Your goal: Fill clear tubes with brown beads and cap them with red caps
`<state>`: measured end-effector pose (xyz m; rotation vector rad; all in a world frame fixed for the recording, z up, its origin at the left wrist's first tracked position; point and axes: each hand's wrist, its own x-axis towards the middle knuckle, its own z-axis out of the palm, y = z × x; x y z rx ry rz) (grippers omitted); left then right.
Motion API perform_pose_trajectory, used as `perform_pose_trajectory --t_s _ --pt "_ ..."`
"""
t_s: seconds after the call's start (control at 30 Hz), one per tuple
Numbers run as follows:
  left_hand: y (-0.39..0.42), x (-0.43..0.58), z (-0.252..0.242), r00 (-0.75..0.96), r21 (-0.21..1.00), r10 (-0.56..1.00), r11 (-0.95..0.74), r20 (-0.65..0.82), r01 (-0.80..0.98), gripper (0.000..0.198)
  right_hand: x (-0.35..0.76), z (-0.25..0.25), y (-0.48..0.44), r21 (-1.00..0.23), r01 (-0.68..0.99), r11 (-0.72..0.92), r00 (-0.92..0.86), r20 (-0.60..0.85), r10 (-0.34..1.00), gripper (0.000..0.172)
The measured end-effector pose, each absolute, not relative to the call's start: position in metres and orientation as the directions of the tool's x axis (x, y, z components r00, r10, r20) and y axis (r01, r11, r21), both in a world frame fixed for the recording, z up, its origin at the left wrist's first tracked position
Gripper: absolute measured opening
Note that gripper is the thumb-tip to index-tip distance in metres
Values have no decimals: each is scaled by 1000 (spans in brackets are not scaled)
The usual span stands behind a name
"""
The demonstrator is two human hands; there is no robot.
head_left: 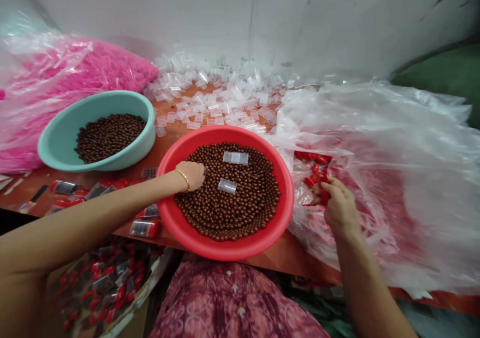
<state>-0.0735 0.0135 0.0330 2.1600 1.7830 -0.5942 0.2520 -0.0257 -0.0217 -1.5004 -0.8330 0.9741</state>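
The left hand point(191, 174) curled into round brown beads point(232, 213) at 9 o'clock in the red plastic basin point(225, 250), grip unclear; the right hand point(337, 205) pinched small red plastic caps point(324, 196).

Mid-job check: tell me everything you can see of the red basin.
The red basin is round, shallow and looks like glossy plastic. It sits upright on the orange-brown table, its near rim reaching the table's front edge. Small brown balls fill its floor; two small clear boxes lie on top of them. The left hand, curled, rests on the balls at its left side. Its right rim meets the clear plastic bag, where the right hand pinches red caps.
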Motion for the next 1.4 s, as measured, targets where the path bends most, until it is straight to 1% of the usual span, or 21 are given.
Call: perform_pose_trajectory --t_s 0.1,0.2,0.27,0.37,0.43,0.5,0.57,0.6,0.63,0.7,0.73,0.8,0.9,1.0,1.1,1.2,1.27,1.3,1.33,1.4 --pt "32 -58 21 106 30 858 -105 -503 994 33 237 -17 -24 -990 -85 -112 366 -136 921 19" --pt "50 -43 7 71 116 874 -17 -480 993 32 228 -11 -26 -991 -97 -91 322 -118 939 20" --pt "58 -38 2 57 205 885 44 -462 978 33 227 -6 -28 -990 -117 -81 301 -113 947 20" --pt "62 -38 -1 72 355 884 110 -463 929 37 229 4 -31 -988 -140 -69 281 -107 954 25" --pt "61 -42 0 116 492 883 140 -454 859 35 228 12 -34 -991 -121 -57 276 -88 957 27" --pt "58 -48 2 170 693 897 183 -408 698 29 225 20 -38 -994 -93 -64 257 -86 962 29" --pt "53 -53 5 222 883 918 215 -329 417 25 219 26 -41 -995 -51 -82 219 -92 971 32" --pt "49 -55 6 249 938 924 222 -290 266 27 215 28 -41 -996 -24 -84 190 -87 978 33" --pt "45 -57 7 282 964 925 225 -257 141 30 210 30 -42 -997 3 -76 159 -74 985 33" --pt "35 -59 11 356 968 909 246 -217 -38 37 200 34 -41 -998 43 -39 103 -35 994 33" --pt "29 -59 13 393 960 894 268 -215 -83 39 195 36 -40 -999 49 -22 78 -18 997 34" --pt "18 -57 17 450 944 865 307 -223 -121 41 184 39 -37 -999 39 -2 25 -1 1000 37" --pt "6 -51 24 502 948 846 285 -179 -143 41 169 42 -32 -1000 15 2 -60 1 998 40" --pt "2 -46 26 514 977 854 171 -84 -124 37 158 43 -28 -1000 -6 10 -92 11 996 40" --pt "5 -46 23 504 999 864 30 -8 -37 29 151 40 -25 -999 29 26 -93 23 995 40" --pt "14 -51 20 423 995 904 -90 61 50 25 148 35 -16 -983 174 58 -93 42 995 41" --pt "19 -54 19 393 993 917 -96 63 64 25 146 33 -4 -938 337 81 -105 48 993 34" --pt "21 -55 20 392 995 919 -81 53 55 26 145 33 3 -890 446 96 -120 47 992 29" --pt "23 -56 20 388 998 921 -61 43 35 26 143 34 11 -816 568 111 -141 37 989 24" --pt "24 -57 21 353 999 935 -27 35 -29 28 137 36 28 -595 790 150 -192 -9 981 19"
